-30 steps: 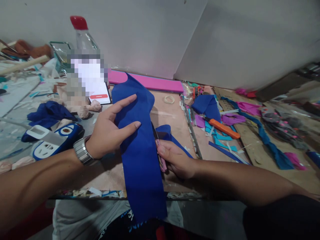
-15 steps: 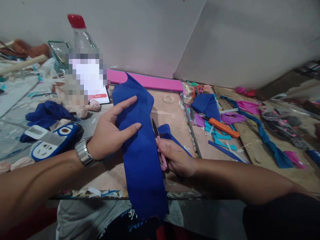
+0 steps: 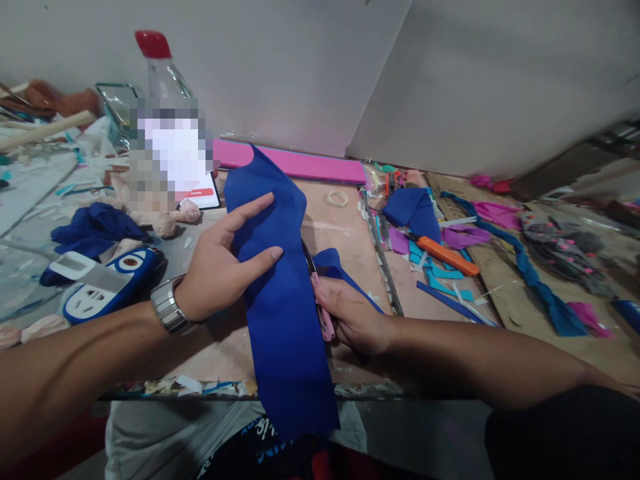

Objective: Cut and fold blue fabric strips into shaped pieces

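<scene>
A long strip of blue fabric (image 3: 285, 313) runs from the tabletop down over the front edge. My left hand (image 3: 225, 260), with a metal watch at the wrist, grips its left side. Thumb and forefinger lie spread on top of the cloth, while the other fingers are hidden. In my right hand (image 3: 353, 313) is a pair of scissors (image 3: 325, 320) with pink handles and dark blades. My fingers are wrapped around the handles, and the blades meet the strip's right edge. Another blue fabric piece (image 3: 345, 273) lies behind my right hand.
At the back stand a phone (image 3: 175, 153), a red-capped bottle (image 3: 160, 73) and a long pink box (image 3: 300, 163). A blue-and-white device (image 3: 105, 287) lies left. On the right are an orange cutter (image 3: 445, 255), fabric scraps and a teal strip (image 3: 530, 273). A pale ring (image 3: 337, 198) lies mid-table.
The scissors' blades have shifted slightly left, and the blue fabric's edge now covers more of the blade. My left hand has stayed almost still.
</scene>
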Tool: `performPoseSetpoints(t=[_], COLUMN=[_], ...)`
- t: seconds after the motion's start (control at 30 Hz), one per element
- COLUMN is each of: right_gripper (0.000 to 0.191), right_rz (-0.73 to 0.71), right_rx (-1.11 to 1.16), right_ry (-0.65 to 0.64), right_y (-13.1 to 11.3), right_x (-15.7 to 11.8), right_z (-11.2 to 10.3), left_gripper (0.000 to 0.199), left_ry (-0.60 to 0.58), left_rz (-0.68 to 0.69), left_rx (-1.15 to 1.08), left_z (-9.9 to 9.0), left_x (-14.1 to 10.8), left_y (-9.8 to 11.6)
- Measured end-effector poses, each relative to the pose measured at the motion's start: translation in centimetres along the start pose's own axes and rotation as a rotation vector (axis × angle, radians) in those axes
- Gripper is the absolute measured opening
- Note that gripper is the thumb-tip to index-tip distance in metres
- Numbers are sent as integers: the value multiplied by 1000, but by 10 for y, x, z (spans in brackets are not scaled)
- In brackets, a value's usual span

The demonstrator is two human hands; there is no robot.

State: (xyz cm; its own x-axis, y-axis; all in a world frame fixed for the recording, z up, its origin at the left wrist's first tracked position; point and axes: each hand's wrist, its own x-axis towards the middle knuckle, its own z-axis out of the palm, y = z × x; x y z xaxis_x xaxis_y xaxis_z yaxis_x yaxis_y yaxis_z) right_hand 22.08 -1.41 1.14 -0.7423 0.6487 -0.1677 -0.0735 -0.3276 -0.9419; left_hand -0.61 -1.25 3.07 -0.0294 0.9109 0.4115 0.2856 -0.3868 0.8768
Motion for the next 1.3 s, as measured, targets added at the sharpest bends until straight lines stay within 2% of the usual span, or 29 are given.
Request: performPoseSetpoints(t=[0.7, 0.93, 1.3], right_gripper=[65, 65, 62], right_rz=[53, 12, -29], right_rx=[19, 35, 35], right_ry=[73, 54, 55], right_y=[5, 6, 1], right_x=[0, 1, 3], right_z=[-1, 0, 1], left_gripper=[69, 68, 69], left_ry=[-13, -45, -23], left_rz=[55, 48, 54], left_rx=[50, 63, 60], left_z=[2, 4, 3], left_x=[-4, -7, -6], left_y=[1, 1, 2])
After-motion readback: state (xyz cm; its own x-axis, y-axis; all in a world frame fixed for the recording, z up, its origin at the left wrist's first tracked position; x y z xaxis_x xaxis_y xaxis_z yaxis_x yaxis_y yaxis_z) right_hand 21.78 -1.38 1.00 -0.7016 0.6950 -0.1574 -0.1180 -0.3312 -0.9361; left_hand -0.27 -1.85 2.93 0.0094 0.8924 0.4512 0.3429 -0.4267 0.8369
